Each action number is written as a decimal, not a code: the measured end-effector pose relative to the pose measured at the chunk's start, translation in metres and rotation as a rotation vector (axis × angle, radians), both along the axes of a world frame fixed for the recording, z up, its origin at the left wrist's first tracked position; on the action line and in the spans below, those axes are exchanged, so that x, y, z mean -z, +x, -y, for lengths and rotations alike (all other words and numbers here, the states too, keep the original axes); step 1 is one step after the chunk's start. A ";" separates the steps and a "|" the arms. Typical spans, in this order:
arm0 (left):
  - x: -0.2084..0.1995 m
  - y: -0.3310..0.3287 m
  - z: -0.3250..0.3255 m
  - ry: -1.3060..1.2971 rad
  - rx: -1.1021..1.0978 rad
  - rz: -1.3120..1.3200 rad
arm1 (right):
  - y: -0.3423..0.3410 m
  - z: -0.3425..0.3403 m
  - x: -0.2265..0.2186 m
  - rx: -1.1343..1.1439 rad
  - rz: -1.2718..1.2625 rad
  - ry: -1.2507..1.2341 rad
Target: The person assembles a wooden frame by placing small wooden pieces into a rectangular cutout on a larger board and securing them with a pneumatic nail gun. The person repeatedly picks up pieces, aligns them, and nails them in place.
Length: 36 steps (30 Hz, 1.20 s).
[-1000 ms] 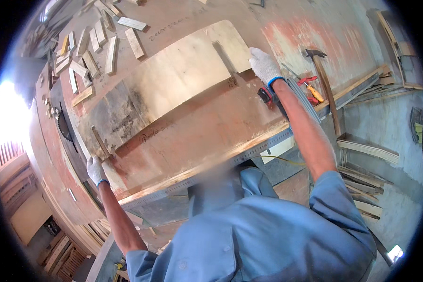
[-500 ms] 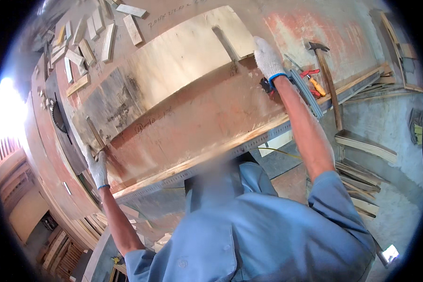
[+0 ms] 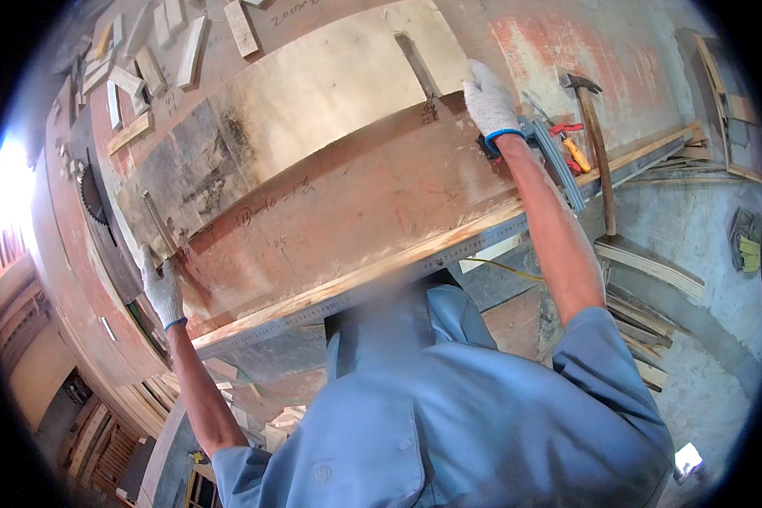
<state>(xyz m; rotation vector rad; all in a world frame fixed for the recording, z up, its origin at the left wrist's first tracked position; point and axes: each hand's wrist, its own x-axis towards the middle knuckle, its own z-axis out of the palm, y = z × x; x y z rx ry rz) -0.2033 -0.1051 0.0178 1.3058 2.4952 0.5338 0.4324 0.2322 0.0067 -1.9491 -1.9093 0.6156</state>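
A long plywood board (image 3: 330,102), pale with a dark stained left part, lies slantwise on the reddish worktable (image 3: 356,199). It has a narrow slot near each end, and its near edge curves inward. My left hand (image 3: 162,292), in a white knitted glove with a blue cuff, grips the board's near left corner, fingers partly hidden. At the right end, my right hand (image 3: 489,102), gloved alike, closes on the board's edge. Just beyond that wrist lie a bundle of grey strips (image 3: 557,165), a yellow-handled tool (image 3: 577,155) and a claw hammer (image 3: 599,152) with a wooden handle.
Several short wood offcuts (image 3: 192,52) are scattered at the far left. A toothed circular saw blade (image 3: 91,195) stands up through the table there. A graduated metal strip (image 3: 415,269) runs along the near edge. Stacked wood strips (image 3: 652,267) sit at the lower right.
The whole view has shifted slightly. Both hands keep their places at the two ends of the board, and I see no clear movement of the board on the table.
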 end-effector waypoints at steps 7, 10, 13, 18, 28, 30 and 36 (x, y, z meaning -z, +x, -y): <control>0.010 -0.007 0.003 0.045 0.013 0.035 | -0.024 0.002 -0.012 0.012 0.290 -0.003; 0.014 -0.015 0.014 0.052 0.020 0.018 | -0.033 0.001 -0.008 -0.034 0.393 0.034; -0.002 0.008 0.005 -0.048 -0.040 -0.005 | -0.031 -0.004 0.007 -0.036 0.495 0.029; 0.009 -0.006 -0.002 0.070 0.188 -0.296 | 0.005 -0.016 0.041 -0.137 0.534 0.155; 0.000 0.014 0.003 0.013 0.079 -0.347 | 0.003 -0.025 0.042 -0.143 0.557 0.205; -0.001 0.017 0.000 0.006 0.096 -0.374 | 0.004 -0.027 0.036 -0.124 0.560 0.120; 0.003 0.024 -0.001 -0.013 0.043 -0.346 | 0.024 -0.035 0.054 -0.218 0.578 0.242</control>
